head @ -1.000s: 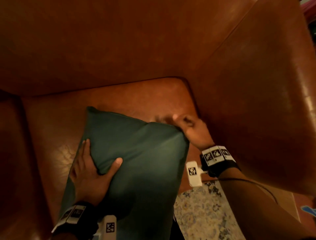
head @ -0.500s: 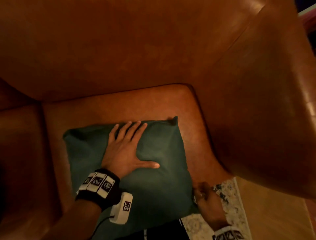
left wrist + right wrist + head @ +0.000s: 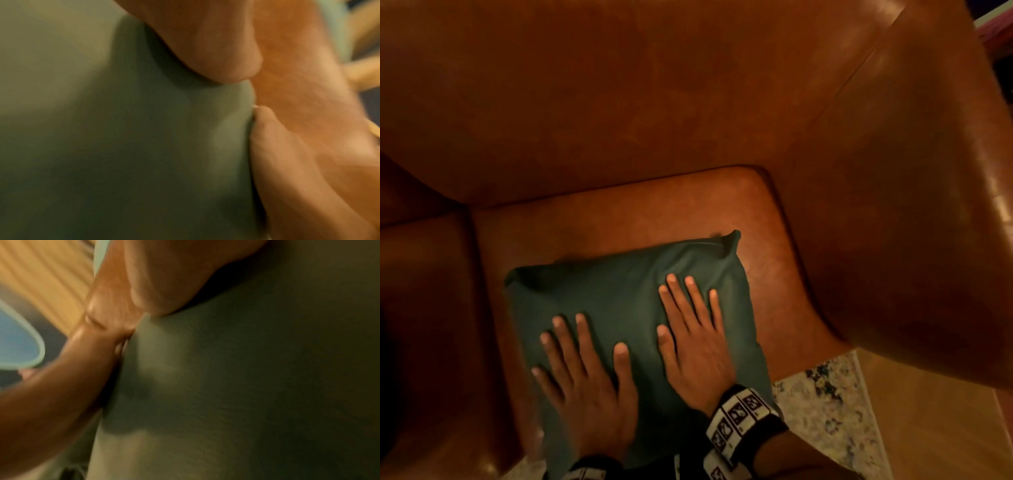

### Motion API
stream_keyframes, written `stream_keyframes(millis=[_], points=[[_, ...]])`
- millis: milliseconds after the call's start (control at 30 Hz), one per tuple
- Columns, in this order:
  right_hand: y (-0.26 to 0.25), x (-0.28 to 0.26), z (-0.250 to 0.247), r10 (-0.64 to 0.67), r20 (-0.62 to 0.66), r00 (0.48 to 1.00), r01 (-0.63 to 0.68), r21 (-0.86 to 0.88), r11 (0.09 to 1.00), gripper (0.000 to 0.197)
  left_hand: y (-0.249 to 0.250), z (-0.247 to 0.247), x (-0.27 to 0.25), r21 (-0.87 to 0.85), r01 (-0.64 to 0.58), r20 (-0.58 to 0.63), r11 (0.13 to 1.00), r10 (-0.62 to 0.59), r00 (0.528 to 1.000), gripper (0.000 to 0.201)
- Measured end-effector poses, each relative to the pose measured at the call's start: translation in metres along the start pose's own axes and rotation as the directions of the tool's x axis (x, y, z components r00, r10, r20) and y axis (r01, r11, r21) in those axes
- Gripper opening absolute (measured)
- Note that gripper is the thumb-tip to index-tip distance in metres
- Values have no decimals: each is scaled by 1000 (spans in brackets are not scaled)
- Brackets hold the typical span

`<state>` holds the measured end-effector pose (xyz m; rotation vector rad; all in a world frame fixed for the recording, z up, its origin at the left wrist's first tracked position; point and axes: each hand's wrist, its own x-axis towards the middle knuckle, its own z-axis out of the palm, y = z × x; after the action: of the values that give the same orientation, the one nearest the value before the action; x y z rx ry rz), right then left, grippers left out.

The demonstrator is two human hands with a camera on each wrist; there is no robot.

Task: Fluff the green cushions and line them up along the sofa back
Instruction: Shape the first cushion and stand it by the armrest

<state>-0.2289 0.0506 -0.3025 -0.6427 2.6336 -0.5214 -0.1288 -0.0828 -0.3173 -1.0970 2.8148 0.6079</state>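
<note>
One dark green cushion (image 3: 619, 294) lies flat on the brown leather seat (image 3: 619, 212) at the sofa's right end, near the front edge. My left hand (image 3: 582, 370) presses flat on its near left part, fingers spread and straight. My right hand (image 3: 695, 329) presses flat on its right part, fingers straight and pointing toward the sofa back (image 3: 619, 85). Both wrist views are blurred and filled with green fabric (image 3: 102, 129) (image 3: 246, 369) under the palms. No other green cushion shows.
The right armrest (image 3: 911, 205) rises close beside the cushion. A second seat pad (image 3: 421, 291) lies to the left. A pale speckled rug (image 3: 832, 418) and wooden floor (image 3: 935, 438) show below the seat's front edge.
The cushion was held up on edge, then laid flat on the seat. My right hand came up from its lower right corner onto its top. My left hand slid toward the near left.
</note>
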Motion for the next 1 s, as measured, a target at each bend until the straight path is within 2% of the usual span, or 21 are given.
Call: stream_keyframes(millis=[267,433,533,700,733,800,900,1000], points=[[5,31,9,45,84,995,-41,-45,998,66,23,0,38,42,-10,94,999,6,996,75],[-3,33,10,22,86,996,-18,-51,999,74,5,12,47,46,11,147,999,-18,989,77],[8,40,10,-8,83,997,10,-30,1000,73,5,16,53,45,18,166,999,-26,986,77],[22,50,13,17,69,997,-15,-27,1000,71,9,22,57,35,30,185,999,-36,982,77],[22,52,14,49,59,997,-47,-38,998,72,9,23,57,33,31,188,999,-37,981,77],[24,64,12,214,38,976,-213,-37,976,73,5,24,56,22,27,194,999,-30,980,77],[45,97,4,457,116,882,-455,-42,890,79,2,25,55,-1,20,185,1000,-19,983,76],[70,121,-2,489,259,833,-482,-93,871,85,9,28,59,-24,39,184,999,-34,982,75]])
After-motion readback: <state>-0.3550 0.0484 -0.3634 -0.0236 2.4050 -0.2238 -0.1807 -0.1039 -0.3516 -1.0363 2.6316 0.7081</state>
